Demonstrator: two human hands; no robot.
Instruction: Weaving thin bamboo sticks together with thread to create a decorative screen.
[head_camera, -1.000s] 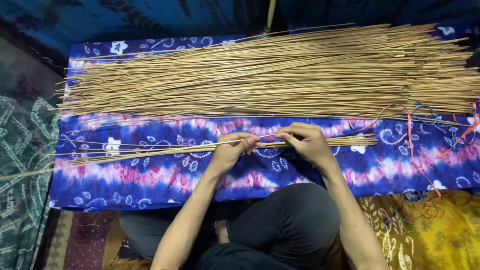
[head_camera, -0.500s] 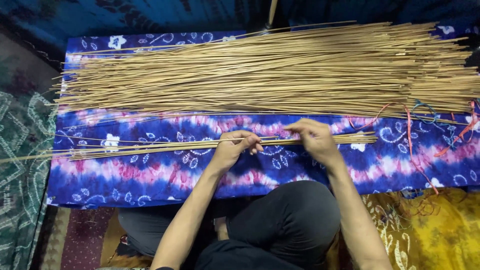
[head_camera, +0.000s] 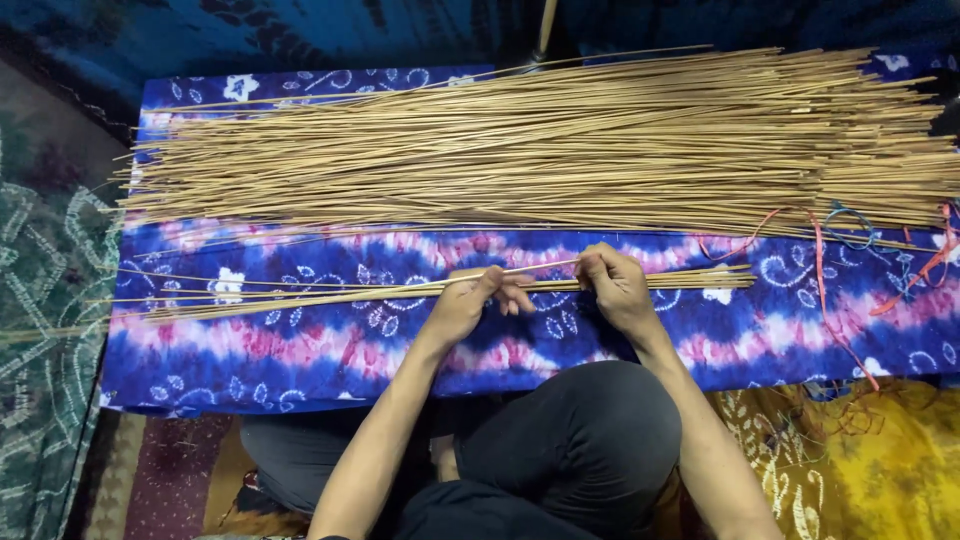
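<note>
Both hands, left hand (head_camera: 470, 305) and right hand (head_camera: 615, 290), pinch one thin stick (head_camera: 540, 268) with closed fingers.

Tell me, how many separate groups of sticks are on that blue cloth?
2. A large pile of thin sticks spans the far side of the cloth; a small bundle lies nearer, under the left hand and right hand.
</note>
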